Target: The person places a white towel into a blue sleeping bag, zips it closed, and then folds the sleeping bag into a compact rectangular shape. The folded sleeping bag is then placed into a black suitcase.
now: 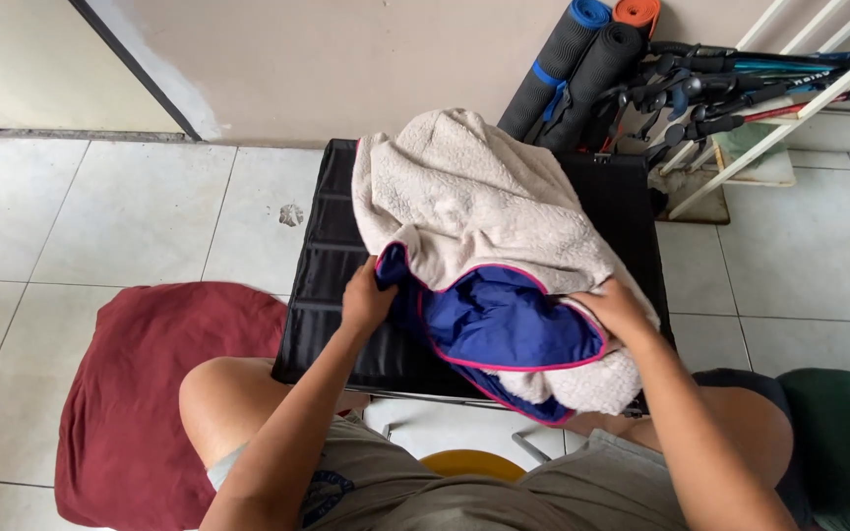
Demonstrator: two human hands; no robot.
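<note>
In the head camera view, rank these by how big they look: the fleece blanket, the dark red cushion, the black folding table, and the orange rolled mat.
1. black folding table, though the blanket hides much of it
2. fleece blanket
3. dark red cushion, close to the blanket and nearer the camera, so unsure
4. orange rolled mat, mostly out of frame

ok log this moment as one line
left hand: grips blue lining edge | right hand: on fleece garment | garment: bunched on black folding table | floor: red cushion

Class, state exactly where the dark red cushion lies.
In the head view, the dark red cushion lies on the tiled floor, lower left, beside the black folding table.
</note>
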